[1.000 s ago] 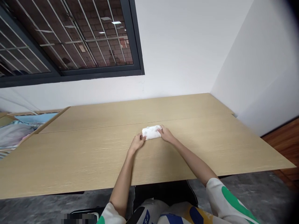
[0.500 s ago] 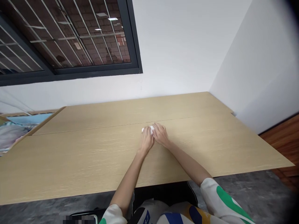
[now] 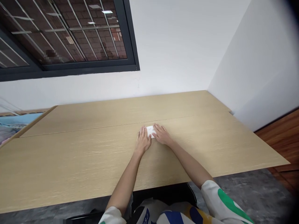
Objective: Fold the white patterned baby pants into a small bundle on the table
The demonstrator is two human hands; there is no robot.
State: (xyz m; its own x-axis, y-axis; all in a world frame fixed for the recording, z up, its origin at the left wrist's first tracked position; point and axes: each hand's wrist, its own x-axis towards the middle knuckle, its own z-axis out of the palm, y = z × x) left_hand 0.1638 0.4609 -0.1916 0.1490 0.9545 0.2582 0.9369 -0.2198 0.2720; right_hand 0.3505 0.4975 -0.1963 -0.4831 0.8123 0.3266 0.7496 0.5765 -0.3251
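You are sitting in a room with a white plaster wall [image 3: 173, 46] rising on the far side, a dark-framed window with thin metal bars [image 3: 88, 67] at far left, and a reddish-brown wooden floor [image 3: 277, 140] showing at right. In front of you, a long pale wooden tabletop [image 3: 70, 165] is stretching away, and a thin straight seam [image 3: 98, 128] is running across it. Both bare arms are reaching out from white sleeves with green patches [image 3: 225, 199] toward the middle of the tabletop, just on the near side of that seam. Your left hand [image 3: 143, 141] and right hand [image 3: 162, 134] are lying open and flat, fingers spread, not clamping anything, and they are apart with only a small white rectangular packet [image 3: 150, 131] between them. Your fingertips are touching or sitting just beside its short ends, though you cannot tell exactly how much pressure they are applying. The packet is lying flat and appears folded down compactly, with faint grey print showing on top. Its material is too small to tell, and no loose flap is showing.
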